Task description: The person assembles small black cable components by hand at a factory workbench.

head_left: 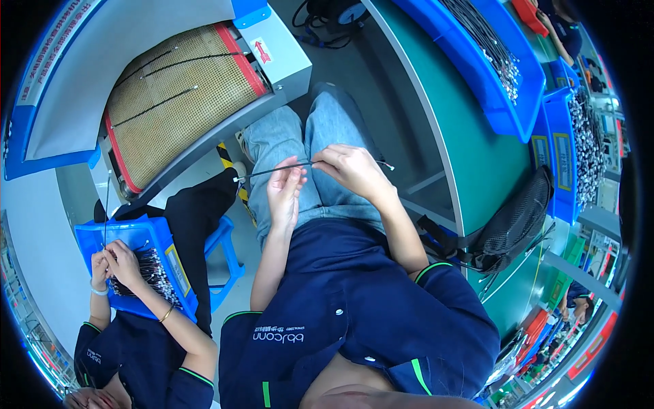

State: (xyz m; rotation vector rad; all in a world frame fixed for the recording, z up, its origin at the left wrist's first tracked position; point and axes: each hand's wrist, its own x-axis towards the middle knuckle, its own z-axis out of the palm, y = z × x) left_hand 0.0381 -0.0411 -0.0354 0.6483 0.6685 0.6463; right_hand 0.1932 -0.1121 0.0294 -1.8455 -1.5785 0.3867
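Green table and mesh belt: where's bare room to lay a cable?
Bare: green table, between its pale left edge and the upper blue bin; mesh belt, between the lowest cable and belt's lower-right edge. Crowded: right of the table strip, with bins and black mesh bag.

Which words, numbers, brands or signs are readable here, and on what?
Wording not copied.
White strip, machine hood: reddish characters.
White sticker, machine housing: red arrow.
Navy shirt: white chest lettering.
Co-worker's shirt: similar lettering, smaller.
Yellow-framed labels, blue bins: too small to read.
Red sign, right edge: blurred.
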